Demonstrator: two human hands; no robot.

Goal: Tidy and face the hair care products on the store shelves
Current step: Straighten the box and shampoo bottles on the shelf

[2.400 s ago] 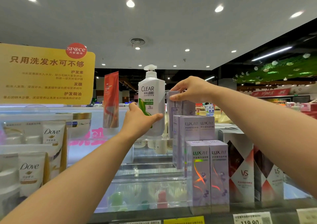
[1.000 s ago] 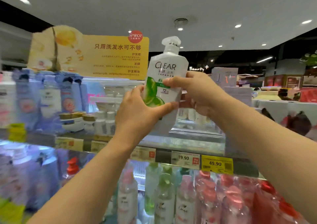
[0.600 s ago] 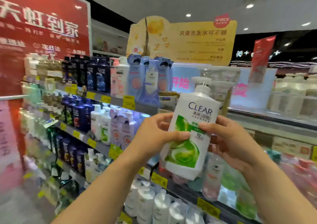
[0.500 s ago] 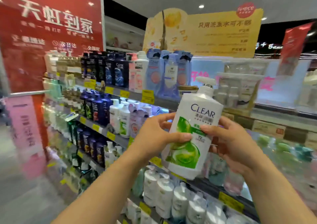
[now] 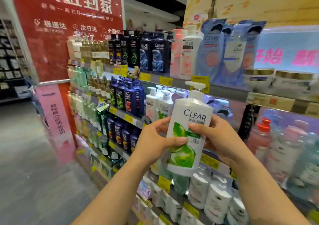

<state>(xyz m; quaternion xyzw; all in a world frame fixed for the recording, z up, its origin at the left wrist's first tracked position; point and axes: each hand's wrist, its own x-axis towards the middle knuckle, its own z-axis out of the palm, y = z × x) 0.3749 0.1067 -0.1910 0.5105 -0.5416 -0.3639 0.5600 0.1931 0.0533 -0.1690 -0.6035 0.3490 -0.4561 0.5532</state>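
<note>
Both hands hold a white plastic CLEAR pump bottle with a green label (image 5: pixel 189 129) in the air in front of the store shelves (image 5: pixel 155 82), tilted slightly, label toward the camera. The left hand (image 5: pixel 155 144) wraps its lower left side, thumb across the front. The right hand (image 5: pixel 215 136) grips the right side, thumb on the label. Dark blue CLEAR bottles (image 5: pixel 151 55) stand on the top shelf.

Shop aisle, tiered shelves (image 5: pixel 229 91) packed with shampoo bottles (image 5: pixel 158 57), yellow price tags (image 5: pixel 165 81) along shelf edges, red promotional sign (image 5: pixel 69 26)
</note>
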